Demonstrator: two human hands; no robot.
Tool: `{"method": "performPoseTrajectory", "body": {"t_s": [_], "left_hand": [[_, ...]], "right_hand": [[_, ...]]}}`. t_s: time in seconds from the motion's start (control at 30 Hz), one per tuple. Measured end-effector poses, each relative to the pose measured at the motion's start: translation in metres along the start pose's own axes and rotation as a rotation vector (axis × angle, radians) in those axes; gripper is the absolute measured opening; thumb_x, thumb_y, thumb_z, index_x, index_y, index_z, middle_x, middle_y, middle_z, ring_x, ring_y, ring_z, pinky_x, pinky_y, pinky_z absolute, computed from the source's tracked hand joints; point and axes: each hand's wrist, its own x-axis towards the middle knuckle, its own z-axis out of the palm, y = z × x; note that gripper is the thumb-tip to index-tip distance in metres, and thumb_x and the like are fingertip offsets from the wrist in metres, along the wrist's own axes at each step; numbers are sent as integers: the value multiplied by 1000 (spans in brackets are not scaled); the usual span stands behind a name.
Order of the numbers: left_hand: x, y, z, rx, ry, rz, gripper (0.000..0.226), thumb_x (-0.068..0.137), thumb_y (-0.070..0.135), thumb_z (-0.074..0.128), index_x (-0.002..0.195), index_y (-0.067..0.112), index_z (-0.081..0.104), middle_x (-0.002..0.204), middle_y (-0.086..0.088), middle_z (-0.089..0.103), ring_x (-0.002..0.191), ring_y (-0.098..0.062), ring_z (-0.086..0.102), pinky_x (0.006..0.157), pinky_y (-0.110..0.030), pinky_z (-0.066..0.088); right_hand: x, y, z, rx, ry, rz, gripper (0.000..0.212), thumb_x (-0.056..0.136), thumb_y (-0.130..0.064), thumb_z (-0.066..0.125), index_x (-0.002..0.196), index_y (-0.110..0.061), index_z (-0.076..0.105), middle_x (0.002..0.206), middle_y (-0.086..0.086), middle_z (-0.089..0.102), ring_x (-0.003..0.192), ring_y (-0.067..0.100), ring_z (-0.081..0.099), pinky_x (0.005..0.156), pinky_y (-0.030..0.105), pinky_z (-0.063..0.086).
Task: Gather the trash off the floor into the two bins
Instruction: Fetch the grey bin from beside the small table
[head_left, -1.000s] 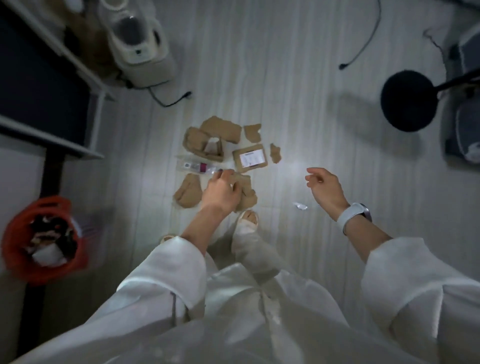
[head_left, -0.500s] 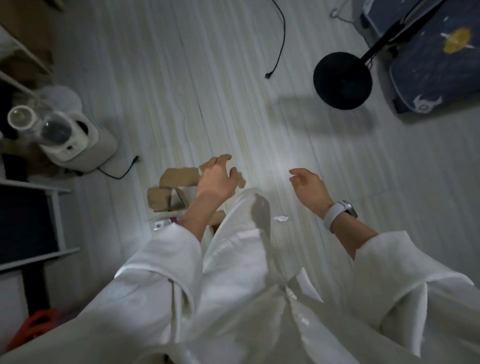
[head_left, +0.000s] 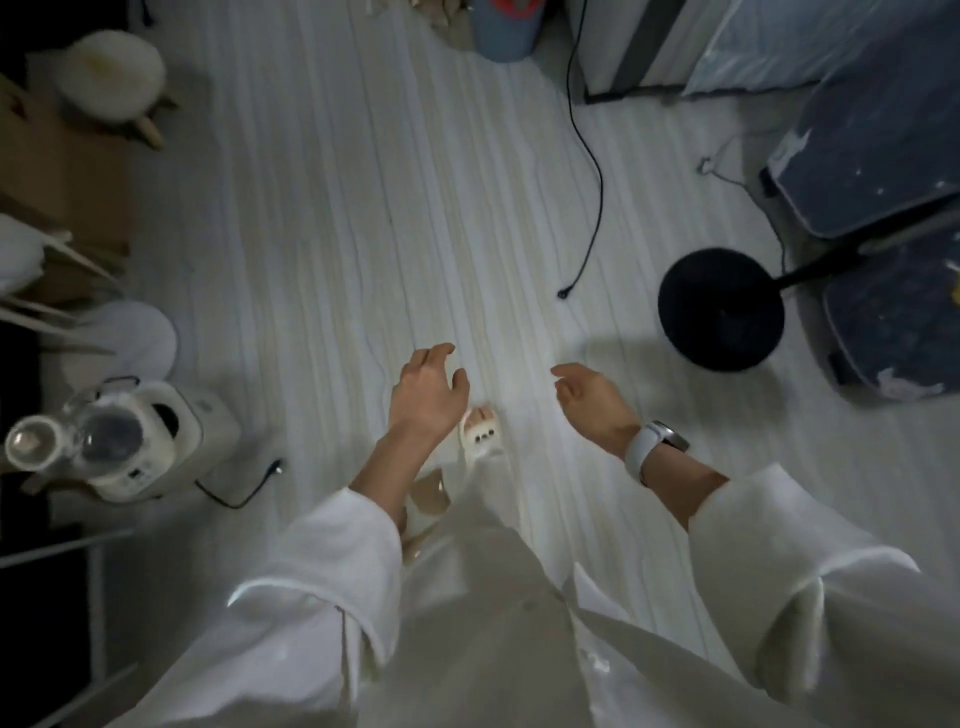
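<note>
Two empty hands, left hand (head_left: 427, 397) above cardboard scrap (head_left: 429, 498).

Pale plank floor (head_left: 322, 218) under me, lit brightest near my feet. A black cable (head_left: 592, 171) trails across it. Round black stand base (head_left: 721, 310) to my right, white stool (head_left: 115, 70) far left.

A blue-grey bin (head_left: 503, 32) with red contents stands upright at the floor's far edge.
</note>
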Motion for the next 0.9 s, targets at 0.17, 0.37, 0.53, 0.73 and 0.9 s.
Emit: {"method": "performPoseTrajectory", "body": {"t_s": [0.17, 0.37, 0.53, 0.73, 0.9], "left_hand": [[112, 65, -81, 65, 38, 51, 43, 96, 21, 41, 138, 13, 38, 141, -12, 40, 127, -29, 41, 106, -44, 35], [217, 114, -138, 33, 61, 45, 43, 95, 21, 43, 137, 13, 40, 141, -10, 41, 127, -26, 42, 105, -39, 36], [342, 150, -173, 3, 52, 7, 43, 95, 21, 44, 137, 12, 40, 140, -13, 41, 126, -29, 43, 105, -40, 36], [512, 203, -230, -30, 54, -73, 41, 93, 19, 47, 134, 12, 45, 136, -14, 47, 122, -30, 48, 103, -37, 38], [600, 233, -276, -86, 74, -77, 39, 92, 16, 48, 131, 8, 48, 130, -17, 51, 118, -31, 51, 101, -36, 39]], "right_hand": [[99, -102, -59, 22, 17, -83, 34, 95, -13, 41, 128, -10, 51, 120, 13, 61, 108, 27, 58, 92, 29, 45], [199, -175, -115, 39, -2, -74, 35, 95, -14, 40, 128, -13, 50, 122, 13, 60, 105, 27, 58, 88, 28, 44], [320, -224, -156, 2, 2, -60, 34, 95, -14, 40, 127, -11, 52, 121, 16, 61, 102, 29, 58, 90, 30, 44], [482, -303, -214, 25, -28, -13, 33, 94, -12, 40, 124, -9, 53, 111, 19, 63, 86, 27, 57, 74, 24, 40], [576, -365, -265, 0, -33, -5, 32, 93, -11, 41, 122, -7, 55, 89, 13, 60, 76, 23, 53, 69, 24, 38]]}}
